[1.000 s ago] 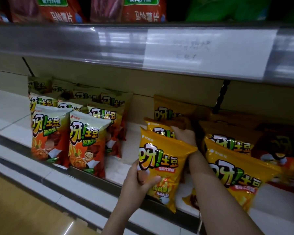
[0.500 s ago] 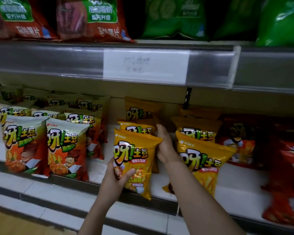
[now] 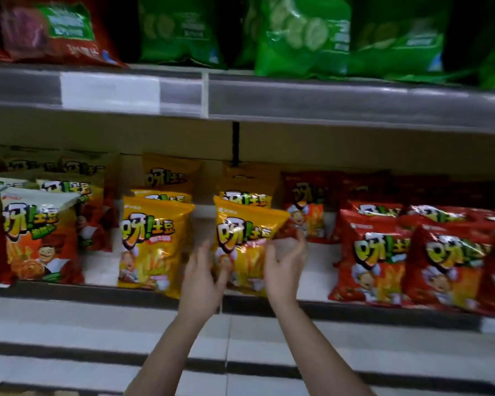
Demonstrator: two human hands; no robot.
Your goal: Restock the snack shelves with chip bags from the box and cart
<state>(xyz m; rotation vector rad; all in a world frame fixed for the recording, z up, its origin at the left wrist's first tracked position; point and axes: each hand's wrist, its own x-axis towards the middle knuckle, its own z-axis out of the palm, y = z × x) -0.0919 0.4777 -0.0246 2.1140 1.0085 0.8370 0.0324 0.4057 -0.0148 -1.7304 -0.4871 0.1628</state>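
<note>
Both hands on yellow bag (image 3: 245, 241) | upright, tilted | left hand (image 3: 203, 278), right hand (image 3: 283, 270) fingers loosely spread, touching

Lower white shelf (image 3: 320, 270) carrying upright chip bags, orange-and-white bags (image 3: 40, 238) left, yellow bags (image 3: 152, 241) middle, red bags (image 3: 377, 252) right; upper shelf (image 3: 326, 95) with green bags (image 3: 303, 38)
</note>
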